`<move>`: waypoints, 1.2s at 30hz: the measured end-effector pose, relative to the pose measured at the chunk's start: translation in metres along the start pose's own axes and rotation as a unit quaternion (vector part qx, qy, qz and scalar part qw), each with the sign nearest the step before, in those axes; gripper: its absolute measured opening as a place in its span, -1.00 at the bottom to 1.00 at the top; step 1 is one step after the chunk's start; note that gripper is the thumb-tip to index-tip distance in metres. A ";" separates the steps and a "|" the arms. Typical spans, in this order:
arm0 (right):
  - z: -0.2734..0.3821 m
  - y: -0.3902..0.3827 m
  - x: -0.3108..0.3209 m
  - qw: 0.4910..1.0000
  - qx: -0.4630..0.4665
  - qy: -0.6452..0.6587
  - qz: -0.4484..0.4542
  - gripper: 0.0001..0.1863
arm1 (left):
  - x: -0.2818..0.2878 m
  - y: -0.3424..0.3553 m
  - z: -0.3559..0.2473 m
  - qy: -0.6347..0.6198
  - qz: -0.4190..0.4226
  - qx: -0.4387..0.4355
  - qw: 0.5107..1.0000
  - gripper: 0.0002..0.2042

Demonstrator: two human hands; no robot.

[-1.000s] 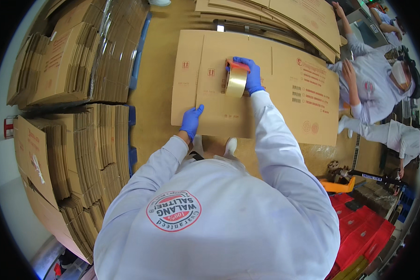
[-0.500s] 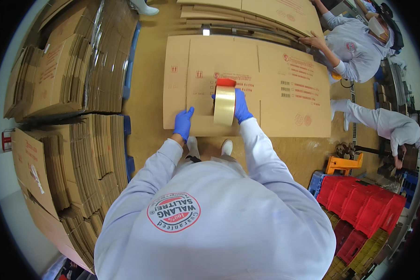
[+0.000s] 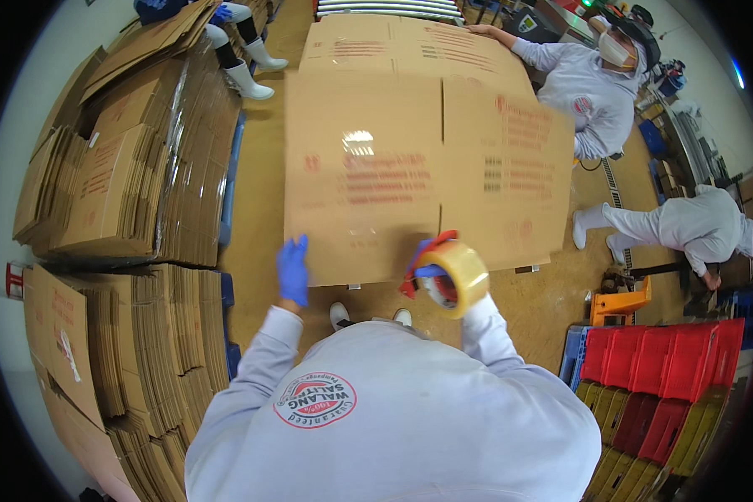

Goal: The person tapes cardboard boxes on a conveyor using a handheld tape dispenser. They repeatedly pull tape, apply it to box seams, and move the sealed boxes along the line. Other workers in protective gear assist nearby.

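My left hand (image 3: 293,274), in a blue glove, grips the near left corner of a brown flattened cardboard box (image 3: 376,226); its fingers point away from me along the edge. The red print on the board is smeared by motion. In my gloved right hand (image 3: 429,271) is a red tape dispenser with a wide roll of yellowish clear tape (image 3: 466,272). The roll hides part of that hand. The dispenser is close to the board's near edge, right of its middle slot. Beyond lies another flattened box (image 3: 385,43), with a co-worker's hand (image 3: 487,32) at its far right.
Stacks of flattened cartons (image 3: 134,192) stand on blue pallets at the left. A roller conveyor (image 3: 389,10) is at the far end. Red crates (image 3: 648,360) and an orange pallet-jack-like part (image 3: 621,301) sit at the right. A co-worker (image 3: 590,92) stands at the far right; another bends over behind.
The tape dispenser and my right hand have moved back toward me and right, turning the roll. My left hand has shifted left and nearer. The top board has moved nearer, exposing the conveyor beyond.
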State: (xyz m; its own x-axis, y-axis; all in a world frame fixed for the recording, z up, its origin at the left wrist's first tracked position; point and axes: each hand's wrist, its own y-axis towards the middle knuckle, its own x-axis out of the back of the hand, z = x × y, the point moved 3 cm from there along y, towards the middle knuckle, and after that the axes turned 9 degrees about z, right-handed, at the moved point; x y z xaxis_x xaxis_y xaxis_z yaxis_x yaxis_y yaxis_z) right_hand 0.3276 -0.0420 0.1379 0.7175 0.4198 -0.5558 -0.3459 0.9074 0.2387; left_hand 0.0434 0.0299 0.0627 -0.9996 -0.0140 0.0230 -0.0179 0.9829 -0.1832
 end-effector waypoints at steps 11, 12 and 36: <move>0.011 -0.095 0.084 0.932 0.022 -0.230 -0.280 -0.80 | -0.002 0.357 -0.159 0.003 0.051 0.104 0.993 -0.38; 0.010 -0.099 0.080 0.919 0.053 -0.222 -0.321 -0.79 | -0.003 0.364 -0.175 0.125 0.001 -0.023 0.992 -0.35; -0.177 0.239 0.120 0.920 -0.034 -0.345 -0.182 -0.77 | 0.034 0.027 0.079 0.567 0.234 -0.118 0.781 0.06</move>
State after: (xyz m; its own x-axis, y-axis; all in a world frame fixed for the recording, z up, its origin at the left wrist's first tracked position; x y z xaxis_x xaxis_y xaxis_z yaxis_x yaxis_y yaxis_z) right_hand 0.2240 0.2219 -0.0125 0.9983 0.0222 0.0540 -0.0261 0.9969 0.0739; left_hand 0.0074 0.0415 -0.0194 -0.2332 0.3968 0.8878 0.4828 0.8397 -0.2485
